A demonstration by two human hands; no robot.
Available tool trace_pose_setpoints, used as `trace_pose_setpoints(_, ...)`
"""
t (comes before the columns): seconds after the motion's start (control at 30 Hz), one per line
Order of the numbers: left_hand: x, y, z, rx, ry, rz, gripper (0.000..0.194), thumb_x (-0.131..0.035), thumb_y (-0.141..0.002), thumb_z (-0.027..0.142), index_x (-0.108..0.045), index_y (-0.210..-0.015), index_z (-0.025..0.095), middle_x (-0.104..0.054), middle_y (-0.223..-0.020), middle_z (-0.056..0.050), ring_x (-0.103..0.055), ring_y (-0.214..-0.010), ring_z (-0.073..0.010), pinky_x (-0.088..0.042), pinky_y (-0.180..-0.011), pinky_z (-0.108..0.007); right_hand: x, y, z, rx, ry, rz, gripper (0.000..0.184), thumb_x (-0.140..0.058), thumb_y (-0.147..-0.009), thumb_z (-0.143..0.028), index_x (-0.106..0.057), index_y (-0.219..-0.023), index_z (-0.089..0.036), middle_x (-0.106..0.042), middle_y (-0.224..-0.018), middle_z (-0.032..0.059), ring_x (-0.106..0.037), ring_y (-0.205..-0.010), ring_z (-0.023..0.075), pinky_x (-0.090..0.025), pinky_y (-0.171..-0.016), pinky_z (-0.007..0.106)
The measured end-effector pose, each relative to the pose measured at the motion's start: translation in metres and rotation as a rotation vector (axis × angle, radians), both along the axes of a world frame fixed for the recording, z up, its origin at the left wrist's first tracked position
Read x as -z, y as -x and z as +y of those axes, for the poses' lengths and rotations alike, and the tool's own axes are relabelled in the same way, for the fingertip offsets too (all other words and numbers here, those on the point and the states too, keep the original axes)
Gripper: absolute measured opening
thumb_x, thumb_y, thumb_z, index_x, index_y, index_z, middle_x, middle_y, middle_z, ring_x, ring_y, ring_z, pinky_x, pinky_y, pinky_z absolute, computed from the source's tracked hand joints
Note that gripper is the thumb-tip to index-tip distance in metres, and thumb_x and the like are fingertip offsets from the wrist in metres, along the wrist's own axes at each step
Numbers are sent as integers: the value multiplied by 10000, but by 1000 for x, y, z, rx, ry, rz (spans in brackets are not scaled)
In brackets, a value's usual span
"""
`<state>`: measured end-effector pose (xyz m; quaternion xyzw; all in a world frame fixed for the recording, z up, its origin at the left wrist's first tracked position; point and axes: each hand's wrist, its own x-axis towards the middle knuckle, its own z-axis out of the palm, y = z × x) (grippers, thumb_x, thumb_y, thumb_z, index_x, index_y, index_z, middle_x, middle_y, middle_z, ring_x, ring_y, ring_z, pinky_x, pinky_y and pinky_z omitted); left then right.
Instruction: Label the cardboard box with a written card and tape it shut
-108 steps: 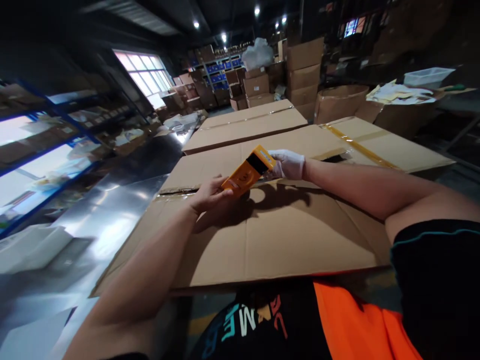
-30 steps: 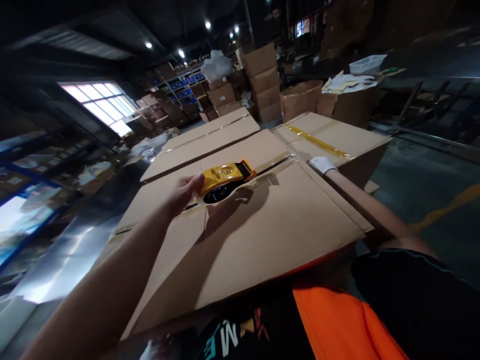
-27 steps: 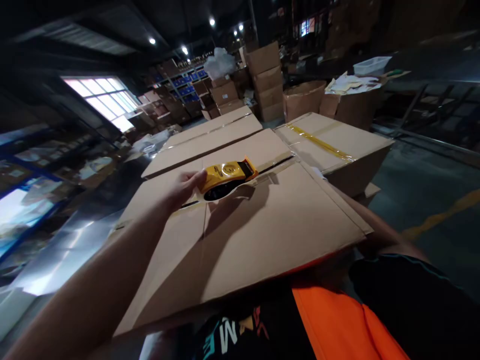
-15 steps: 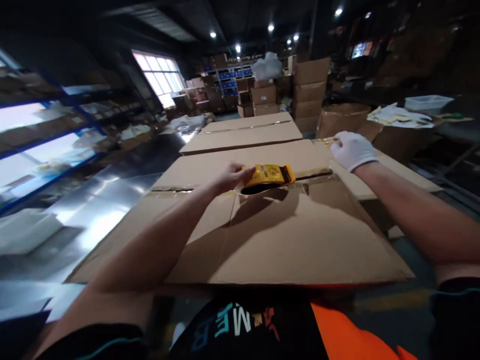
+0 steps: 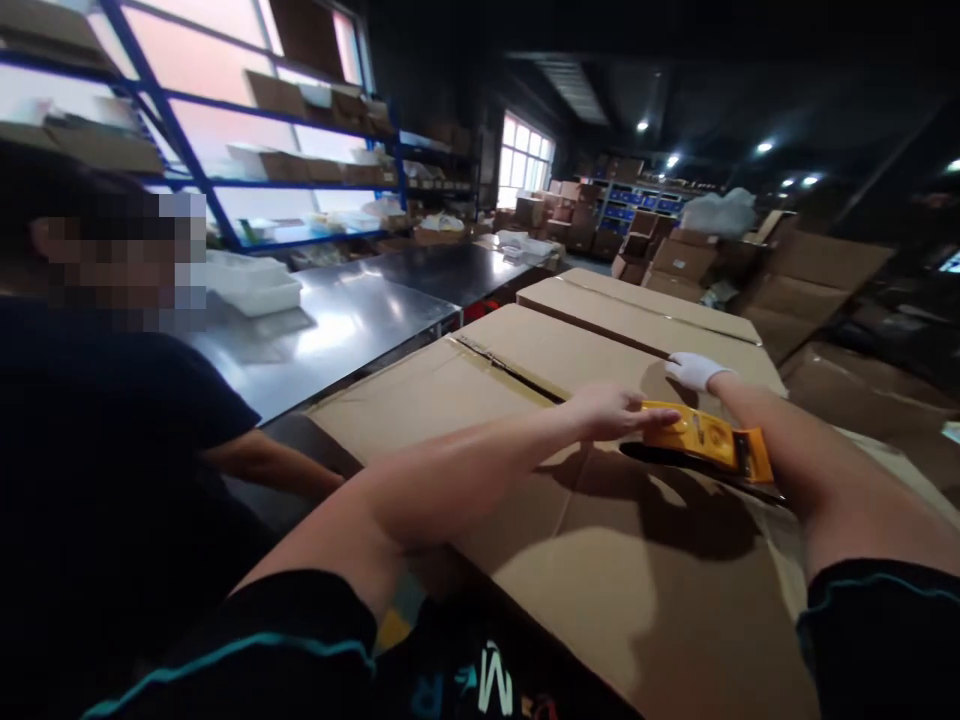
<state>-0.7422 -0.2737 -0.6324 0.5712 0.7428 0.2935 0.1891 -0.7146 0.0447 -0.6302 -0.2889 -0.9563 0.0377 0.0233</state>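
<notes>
My bare left hand (image 5: 609, 412) is closed around the end of a yellow tape dispenser (image 5: 701, 437), held just over a large cardboard box (image 5: 480, 440). The dispenser's dark underside faces the box top and its far end points right, beside my right forearm. My right hand (image 5: 691, 371), in a white glove, lies on the far part of the box top with its fingers stretched out and nothing seen in them. A taped seam (image 5: 510, 372) runs across the box; its right part is hidden behind my arms and the dispenser.
A second cardboard box (image 5: 637, 305) adjoins at the back. To the left stands a metal table (image 5: 390, 310) with white trays (image 5: 259, 285). A co-worker in a dark shirt (image 5: 112, 430) is close on my left. Blue shelves (image 5: 300, 185) and stacked cartons (image 5: 679, 262) stand behind.
My view has turned left, bringing a co-worker into sight. My right hand has left the box at the right and rests on the large box. My left hand still grips the tape dispenser.
</notes>
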Motion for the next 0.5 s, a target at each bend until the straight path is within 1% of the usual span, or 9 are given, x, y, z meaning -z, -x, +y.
trace_pose_setpoints(0.03,-4,0,-2,1,9,-19,640,-614,-1122,787,-829,-1031,191,-741,-916,-41,-662,-928,-223,-431,-789,-294,1,1,7,20,-29,-62,401,-630,-1095,-323,-849,-1288,-46,-770,-1460,308,-771,-1324,370,-567,-1216,467)
trace_pose_setpoints(0.07,-7,0,-4,3,19,-41,627,-619,-1126,776,-822,-1019,192,-747,-927,-41,-668,-934,-224,-434,-796,-294,2,0,12,30,-53,-109,445,-560,-1127,-298,-822,-1363,-27,-733,-1533,313,-741,-1401,377,-546,-1238,449)
trace_pose_setpoints(0.1,-9,0,-6,2,25,-60,611,-635,-1122,767,-814,-1005,195,-751,-928,-39,-671,-933,-224,-432,-800,-295,4,-3,15,28,-71,-145,490,-488,-1164,-287,-788,-1430,-6,-696,-1590,316,-711,-1458,367,-527,-1249,424)
trace_pose_setpoints(0.17,-13,-1,-11,12,10,-63,574,-671,-1114,740,-798,-970,198,-749,-917,-36,-664,-923,-221,-417,-798,-299,7,-9,16,-9,-84,-196,545,-390,-1217,-290,-741,-1487,27,-658,-1636,320,-679,-1494,330,-498,-1241,374)
trace_pose_setpoints(0.27,-17,0,-13,67,-11,20,564,-682,-1120,703,-740,-873,199,-707,-850,-35,-615,-863,-209,-378,-767,-312,10,-17,13,-77,-90,-245,531,-376,-1235,-282,-715,-1494,34,-665,-1628,305,-670,-1459,286,-472,-1203,330)
trace_pose_setpoints(0.33,-22,3,-10,129,-15,96,570,-676,-1131,677,-708,-821,200,-686,-823,-34,-573,-821,-199,-349,-745,-325,12,-19,13,-90,-111,-253,518,-396,-1226,-278,-685,-1506,50,-671,-1607,322,-688,-1409,277,-480,-1171,327)
trace_pose_setpoints(0.4,-29,7,-3,190,-29,177,578,-690,-1127,660,-696,-782,196,-685,-827,-41,-545,-796,-193,-328,-734,-338,14,-19,17,-86,-135,-256,546,-427,-1223,-342,-669,-1486,71,-691,-1544,358,-732,-1296,281,-517,-1100,339)
trace_pose_setpoints(0.43,-32,10,1,222,-42,225,584,-705,-1120,654,-692,-762,193,-683,-828,-44,-532,-786,-190,-317,-729,-345,16,-19,19,-91,-144,-256,561,-455,-1217,-387,-673,-1465,66,-713,-1500,359,-751,-1224,274,-535,-1051,335)
trace_pose_setpoints(0.5,-38,16,6,282,-67,310,586,-734,-1107,639,-687,-740,185,-661,-802,-44,-504,-758,-184,-302,-720,-355,20,-19,25,-128,-171,-220,564,-537,-1185,-455,-695,-1402,42,-762,-1403,326,-766,-1107,251,-555,-969,307)
